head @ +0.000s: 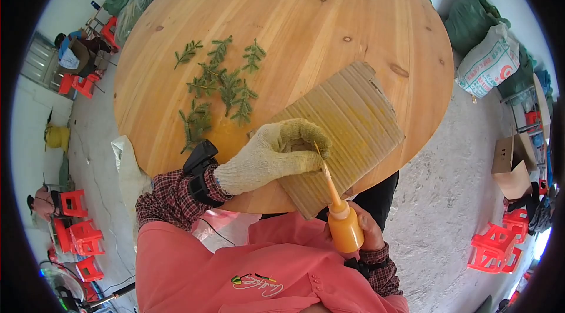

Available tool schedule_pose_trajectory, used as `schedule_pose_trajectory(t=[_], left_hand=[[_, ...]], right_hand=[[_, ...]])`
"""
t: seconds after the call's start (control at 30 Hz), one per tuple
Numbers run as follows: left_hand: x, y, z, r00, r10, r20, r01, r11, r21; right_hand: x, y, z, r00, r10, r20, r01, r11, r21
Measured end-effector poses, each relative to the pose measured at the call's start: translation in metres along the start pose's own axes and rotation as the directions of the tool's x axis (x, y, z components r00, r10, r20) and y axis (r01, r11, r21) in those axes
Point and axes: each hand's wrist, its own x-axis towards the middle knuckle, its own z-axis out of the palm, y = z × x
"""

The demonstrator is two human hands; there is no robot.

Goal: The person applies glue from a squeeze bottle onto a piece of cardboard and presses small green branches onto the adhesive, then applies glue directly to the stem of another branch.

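My left hand, in a cream knitted glove with yellow stains, hovers over a piece of corrugated cardboard. Its thumb and fingertips close on the thin tip of something, too small to tell, beside the nozzle. My right hand, bare, grips a plastic squeeze bottle of orange-yellow liquid, its long tapered nozzle pointing up at the gloved fingertips. Several green artificial-looking fir sprigs lie on the round wooden table, left of the cardboard. One sprig lies near my left wrist.
Green sacks and a white woven sack stand beyond the table at right. An opened cardboard box and red plastic stools are at far right. More red stools and two people are at left.
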Motion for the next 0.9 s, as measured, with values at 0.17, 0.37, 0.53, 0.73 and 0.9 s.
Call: schedule_pose_trajectory(t=[0.17,0.37,0.53,0.73,0.9], left_hand=[[-0.001,0.003,0.003,1.000,0.004,-0.014,-0.004,1.000,0.019],[-0.002,0.005,0.001,0.999,-0.024,-0.021,0.024,1.000,0.015],[-0.003,0.006,0.003,0.999,-0.023,-0.028,0.024,1.000,0.014],[-0.003,0.005,0.004,0.999,-0.044,-0.027,0.044,0.999,0.003],[-0.004,-0.004,0.007,0.990,0.073,-0.118,-0.060,0.992,0.115]], right_hand=[[0.002,0.005,-0.010,0.994,0.065,0.086,-0.072,0.994,0.088],[0.003,-0.001,-0.002,1.000,-0.020,0.021,0.022,0.995,-0.100],[-0.002,-0.017,0.015,0.996,-0.094,0.004,0.092,0.964,-0.249],[-0.004,-0.012,0.020,0.951,-0.306,-0.038,0.261,0.865,-0.429],[-0.007,-0.010,0.016,0.852,-0.520,-0.069,0.320,0.618,-0.718]])
